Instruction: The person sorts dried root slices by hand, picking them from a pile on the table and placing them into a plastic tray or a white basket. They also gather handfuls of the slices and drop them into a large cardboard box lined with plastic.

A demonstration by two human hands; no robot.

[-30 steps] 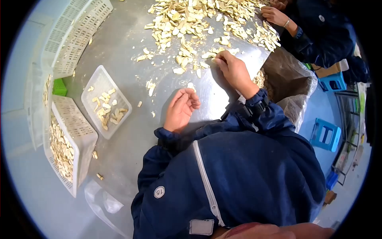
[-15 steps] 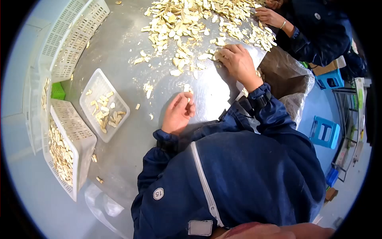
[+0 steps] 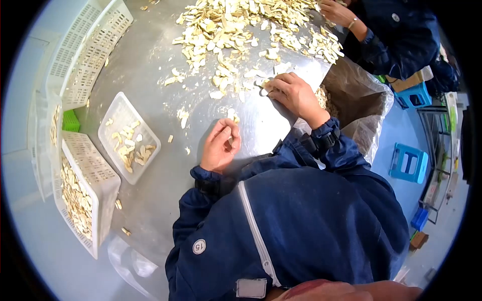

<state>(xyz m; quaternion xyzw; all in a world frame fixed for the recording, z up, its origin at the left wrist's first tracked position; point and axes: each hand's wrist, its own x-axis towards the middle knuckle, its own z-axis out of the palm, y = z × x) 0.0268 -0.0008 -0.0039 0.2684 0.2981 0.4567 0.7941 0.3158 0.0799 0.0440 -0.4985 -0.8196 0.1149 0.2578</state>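
My right hand (image 3: 297, 98) reaches over the shiny metal table with its fingers bent together at the tips, closed on a pale dried slice (image 3: 264, 83). Other cream-coloured slices lie just beyond those fingertips. Lower and to the left, my left hand (image 3: 220, 147) has its fingers curled in; whether something small sits in them is hidden. A small group of slices (image 3: 232, 115) lies right by its fingertips. At the top, a big heap of pale slices (image 3: 216, 32) spreads over the table.
A shallow white tray (image 3: 107, 135) with some slices stands at left. Beside it are a white perforated basket (image 3: 108, 193) full of slices and another basket (image 3: 95, 55). A plastic-lined bin (image 3: 374, 125) stands at right. A co-worker's hand (image 3: 337, 12) works at the heap; blue stools (image 3: 409, 163) stand beyond.
My right hand has moved slightly left and down, with its fingertips now drawn together at a slice. My left hand has shifted a little left and down. The co-worker's hand has moved up.
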